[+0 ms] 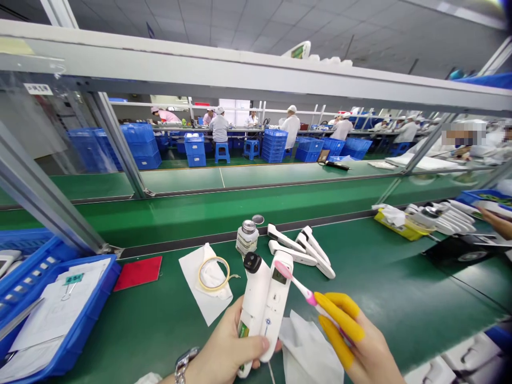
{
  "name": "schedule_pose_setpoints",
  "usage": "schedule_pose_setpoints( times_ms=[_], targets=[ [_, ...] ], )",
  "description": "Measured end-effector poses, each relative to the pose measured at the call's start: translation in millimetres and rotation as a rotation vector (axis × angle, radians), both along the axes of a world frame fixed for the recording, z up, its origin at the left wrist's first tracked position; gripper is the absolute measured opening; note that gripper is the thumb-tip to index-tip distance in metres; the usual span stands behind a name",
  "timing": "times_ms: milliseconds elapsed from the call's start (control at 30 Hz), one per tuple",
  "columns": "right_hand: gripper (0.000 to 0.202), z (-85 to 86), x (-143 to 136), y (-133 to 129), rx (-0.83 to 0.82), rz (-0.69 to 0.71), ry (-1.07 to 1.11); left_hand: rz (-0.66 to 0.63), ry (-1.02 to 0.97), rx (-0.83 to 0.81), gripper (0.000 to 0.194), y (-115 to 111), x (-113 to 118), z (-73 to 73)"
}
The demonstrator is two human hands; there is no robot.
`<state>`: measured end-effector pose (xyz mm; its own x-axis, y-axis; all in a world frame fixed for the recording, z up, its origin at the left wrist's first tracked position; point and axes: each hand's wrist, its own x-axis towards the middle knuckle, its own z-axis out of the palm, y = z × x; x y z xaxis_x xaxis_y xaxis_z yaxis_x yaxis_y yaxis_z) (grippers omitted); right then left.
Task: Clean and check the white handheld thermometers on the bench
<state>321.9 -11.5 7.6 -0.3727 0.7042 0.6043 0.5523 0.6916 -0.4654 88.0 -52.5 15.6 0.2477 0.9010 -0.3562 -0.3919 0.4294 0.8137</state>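
Note:
My left hand (236,341) is wrapped round a white handheld thermometer (276,301), held upright with its small display near the top. Beside that face is a white part with a black end and a bit of green low down; I cannot tell whether it is a second piece. In my right hand (360,341), with yellow finger cots on several fingers, is a pink and white toothbrush (306,292). Its head is at the thermometer's display, touching or just in front. A crumpled white cloth (308,346) lies below, between the hands.
A bottle (247,237) with its lid up stands behind, beside several white thermometers (316,250). A tape roll (214,273) rests on white paper (192,272). Left are a red card (138,273) and a blue bin (108,282); right, a yellow tray (404,226) and another person's hand (496,221).

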Motion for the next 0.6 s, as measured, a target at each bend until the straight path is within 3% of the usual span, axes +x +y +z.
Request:
schedule_pose_setpoints(
  times_ms=[67,200,400,600],
  targets=[
    [0.032,-3.6,-4,2,0.028,-0.090,0.050,0.005,0.002,-0.003,0.066,-1,0,2.2],
    [0.019,-11.6,-5,7,-0.076,-0.206,0.096,0.015,0.010,0.007,0.065,-1,-1,4.5],
    [0.017,-32.7,-3,14,-0.235,-0.186,0.302,0.057,0.044,0.032,0.062,0,-1,-1.7],
    [0.015,-38.1,2,11,-0.262,-0.184,0.257,0.081,0.060,0.055,0.056,1,-4,-4.0]
  ],
)
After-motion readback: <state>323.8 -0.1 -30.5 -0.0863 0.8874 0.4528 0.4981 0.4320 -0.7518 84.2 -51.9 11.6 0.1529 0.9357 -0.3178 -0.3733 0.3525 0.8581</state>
